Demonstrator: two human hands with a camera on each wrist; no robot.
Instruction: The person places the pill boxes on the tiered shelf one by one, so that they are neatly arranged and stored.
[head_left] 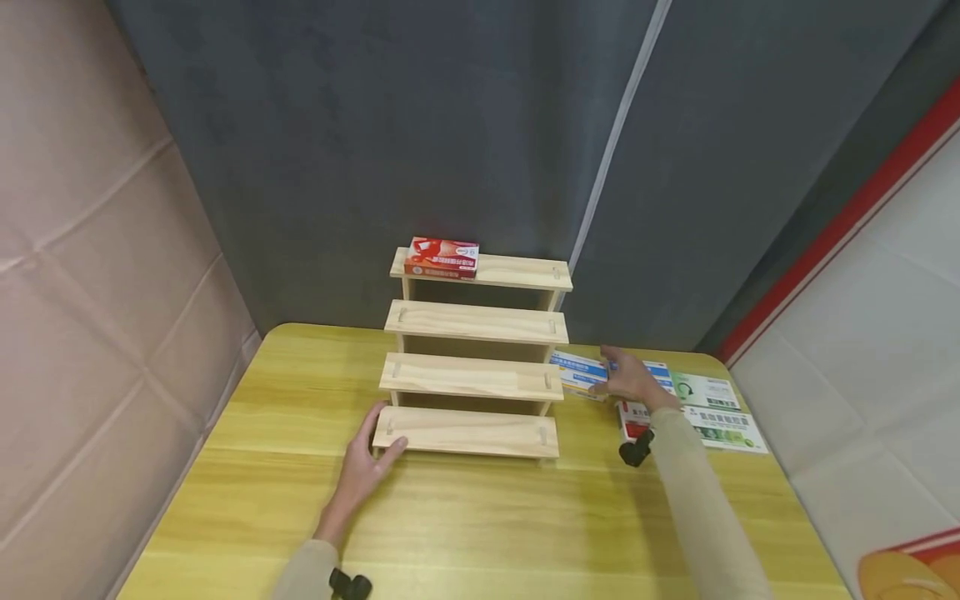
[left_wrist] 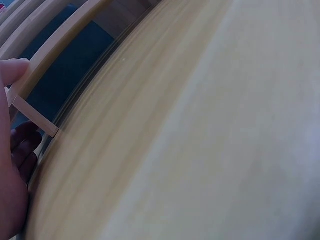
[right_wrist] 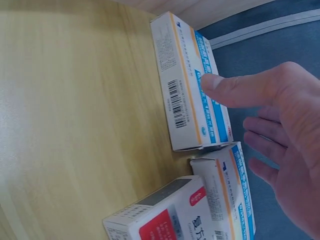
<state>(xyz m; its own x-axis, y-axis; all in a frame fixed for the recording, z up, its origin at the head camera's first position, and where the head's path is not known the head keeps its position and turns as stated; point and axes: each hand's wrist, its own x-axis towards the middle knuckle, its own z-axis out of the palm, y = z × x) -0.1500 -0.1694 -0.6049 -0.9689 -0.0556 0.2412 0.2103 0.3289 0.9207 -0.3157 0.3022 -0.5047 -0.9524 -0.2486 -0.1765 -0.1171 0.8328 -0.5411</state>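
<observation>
A stepped wooden rack [head_left: 472, 432] with several tiers stands on the table. My left hand [head_left: 362, 467] holds its lowest tier at the left end, thumb over the board [left_wrist: 47, 60] and fingers round the side. On the right, my right hand [head_left: 633, 385] reaches over a blue-and-white medicine box [right_wrist: 182, 85] beside the rack. Its thumb is at the box's top face, though contact is hard to tell; the other fingers are spread beyond it. A second blue-and-white box [right_wrist: 227, 187] and a red-and-white box [right_wrist: 165, 215] lie close by.
A red medicine box [head_left: 441, 260] lies on the rack's top tier, toward the left. Green-and-white boxes [head_left: 726, 429] lie at the table's right side. A dark curtain [head_left: 420, 125] hangs behind the wooden table [head_left: 247, 500].
</observation>
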